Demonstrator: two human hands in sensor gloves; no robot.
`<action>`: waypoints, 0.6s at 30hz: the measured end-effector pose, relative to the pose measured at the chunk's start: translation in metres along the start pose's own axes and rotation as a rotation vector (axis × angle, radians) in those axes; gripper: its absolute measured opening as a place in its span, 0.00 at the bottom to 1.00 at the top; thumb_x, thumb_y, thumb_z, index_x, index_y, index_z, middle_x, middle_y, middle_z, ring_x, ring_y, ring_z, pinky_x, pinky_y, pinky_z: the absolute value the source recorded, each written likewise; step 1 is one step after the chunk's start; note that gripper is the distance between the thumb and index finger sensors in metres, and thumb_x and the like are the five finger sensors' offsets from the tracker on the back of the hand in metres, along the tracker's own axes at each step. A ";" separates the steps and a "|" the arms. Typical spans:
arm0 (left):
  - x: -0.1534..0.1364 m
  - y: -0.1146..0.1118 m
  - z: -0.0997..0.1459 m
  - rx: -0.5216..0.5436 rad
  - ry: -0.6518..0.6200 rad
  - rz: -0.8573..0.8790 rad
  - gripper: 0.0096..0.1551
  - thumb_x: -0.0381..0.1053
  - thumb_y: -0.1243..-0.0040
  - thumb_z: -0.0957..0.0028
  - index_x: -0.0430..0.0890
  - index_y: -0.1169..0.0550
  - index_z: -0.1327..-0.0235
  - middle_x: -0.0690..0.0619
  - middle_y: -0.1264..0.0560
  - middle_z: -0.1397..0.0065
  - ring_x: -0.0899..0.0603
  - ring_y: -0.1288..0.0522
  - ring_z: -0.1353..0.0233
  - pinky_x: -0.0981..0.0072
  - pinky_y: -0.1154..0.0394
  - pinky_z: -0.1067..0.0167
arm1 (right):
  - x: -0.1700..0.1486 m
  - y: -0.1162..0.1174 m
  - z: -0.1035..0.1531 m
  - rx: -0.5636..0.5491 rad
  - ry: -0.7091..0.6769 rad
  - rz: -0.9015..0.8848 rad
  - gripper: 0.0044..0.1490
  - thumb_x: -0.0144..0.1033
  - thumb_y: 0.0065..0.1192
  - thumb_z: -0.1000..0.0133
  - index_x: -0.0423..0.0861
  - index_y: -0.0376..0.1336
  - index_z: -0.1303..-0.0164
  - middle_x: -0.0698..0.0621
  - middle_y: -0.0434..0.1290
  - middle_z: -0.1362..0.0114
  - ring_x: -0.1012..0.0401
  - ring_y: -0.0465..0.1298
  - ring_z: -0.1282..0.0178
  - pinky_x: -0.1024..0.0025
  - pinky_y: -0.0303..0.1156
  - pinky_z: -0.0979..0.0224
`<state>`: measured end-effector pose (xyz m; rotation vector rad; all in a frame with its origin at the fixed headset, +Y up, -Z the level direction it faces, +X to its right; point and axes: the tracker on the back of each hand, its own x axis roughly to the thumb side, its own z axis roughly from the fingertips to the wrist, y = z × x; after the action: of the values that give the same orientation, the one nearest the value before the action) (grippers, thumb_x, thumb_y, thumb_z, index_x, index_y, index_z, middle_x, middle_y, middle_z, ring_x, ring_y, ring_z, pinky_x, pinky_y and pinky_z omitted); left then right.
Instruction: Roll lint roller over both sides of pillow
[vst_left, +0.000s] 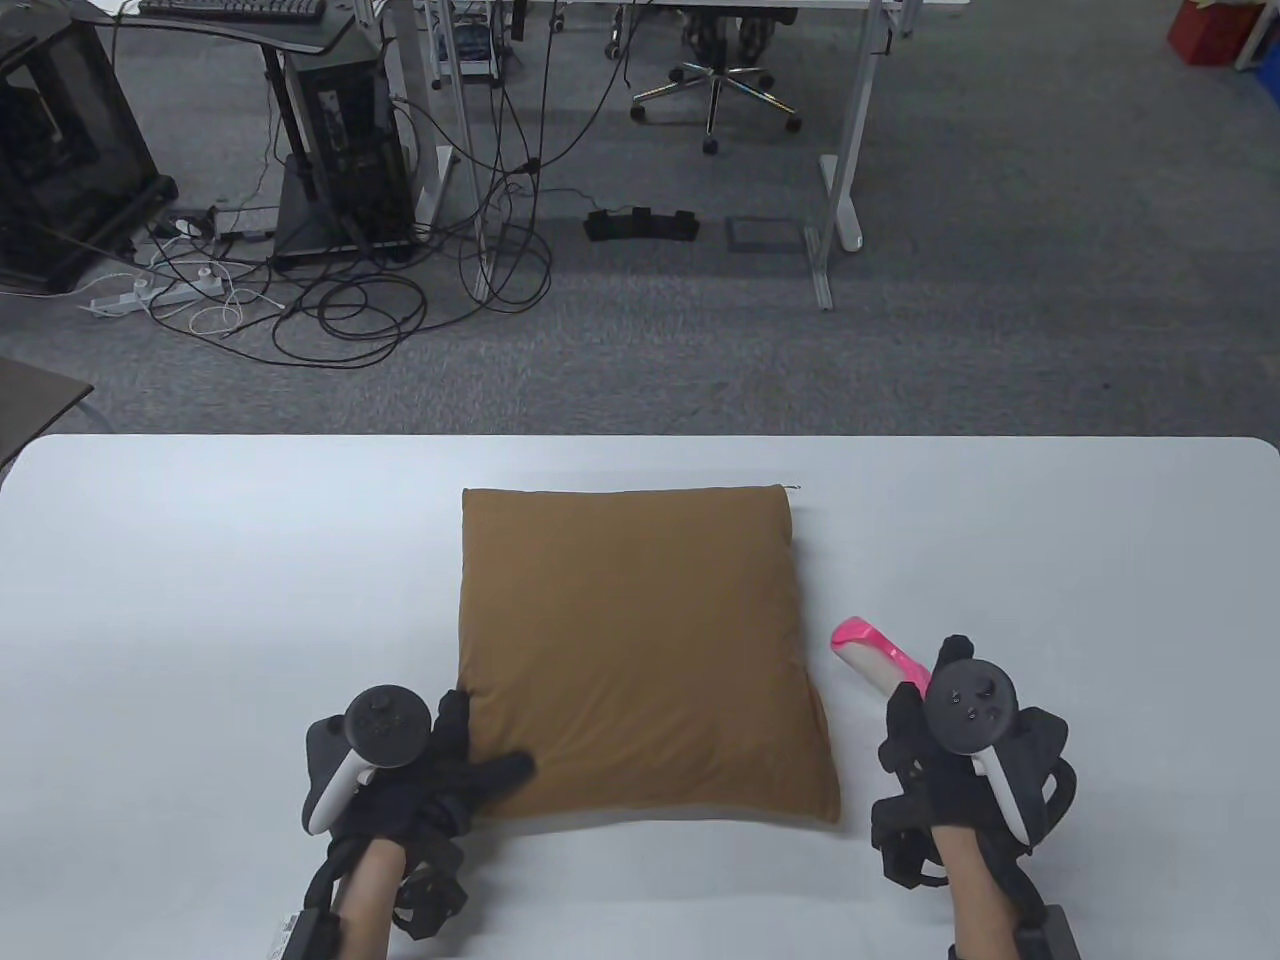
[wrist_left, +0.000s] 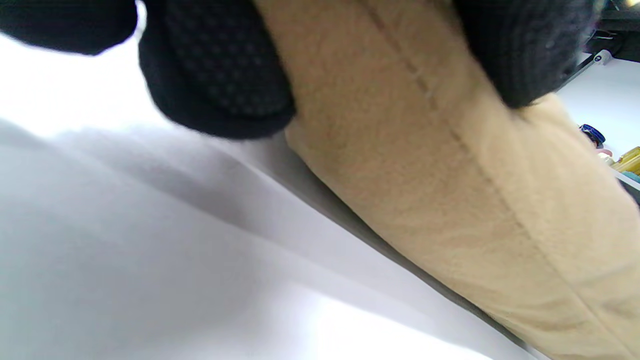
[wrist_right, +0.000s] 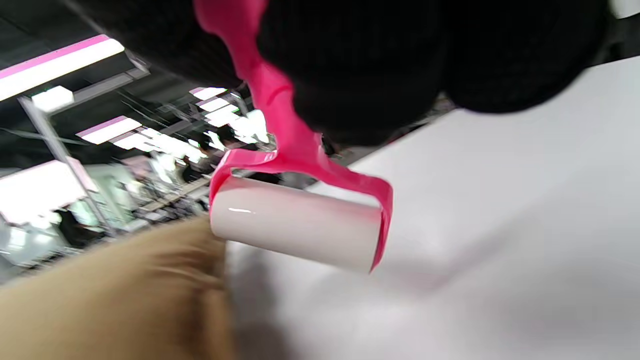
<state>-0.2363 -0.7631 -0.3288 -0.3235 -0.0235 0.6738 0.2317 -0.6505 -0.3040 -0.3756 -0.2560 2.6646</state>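
Observation:
A brown pillow lies flat in the middle of the white table. My left hand rests on the pillow's near left corner, thumb on top; in the left wrist view its fingers press on the tan fabric. My right hand grips the pink handle of a lint roller just right of the pillow, held above the table. In the right wrist view the roller's white drum hangs beside the pillow's edge.
The table's far edge runs behind the pillow. Beyond it lie grey carpet, cables, a computer tower and an office chair. Small bottles show at the right of the left wrist view.

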 end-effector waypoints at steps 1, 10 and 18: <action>0.000 0.000 0.000 0.001 0.000 -0.001 0.68 0.77 0.37 0.61 0.37 0.50 0.23 0.43 0.19 0.48 0.46 0.16 0.71 0.49 0.21 0.68 | 0.009 -0.007 0.007 -0.023 -0.054 -0.014 0.41 0.46 0.53 0.35 0.37 0.50 0.18 0.36 0.78 0.52 0.64 0.81 0.75 0.55 0.80 0.60; 0.000 0.000 0.001 -0.002 0.010 -0.003 0.68 0.77 0.37 0.61 0.38 0.50 0.23 0.43 0.19 0.50 0.48 0.16 0.76 0.51 0.20 0.72 | 0.055 -0.020 0.063 -0.019 -0.438 0.042 0.36 0.48 0.56 0.36 0.43 0.58 0.21 0.41 0.80 0.60 0.68 0.79 0.80 0.58 0.81 0.64; 0.001 0.000 0.000 0.005 0.008 -0.033 0.68 0.77 0.38 0.61 0.37 0.50 0.23 0.44 0.19 0.49 0.48 0.16 0.75 0.51 0.20 0.70 | 0.064 0.007 0.073 0.028 -0.475 0.131 0.33 0.51 0.53 0.36 0.45 0.64 0.26 0.46 0.80 0.65 0.68 0.79 0.81 0.58 0.81 0.65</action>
<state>-0.2353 -0.7628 -0.3286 -0.3206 -0.0200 0.6400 0.1510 -0.6370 -0.2513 0.2665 -0.3445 2.8500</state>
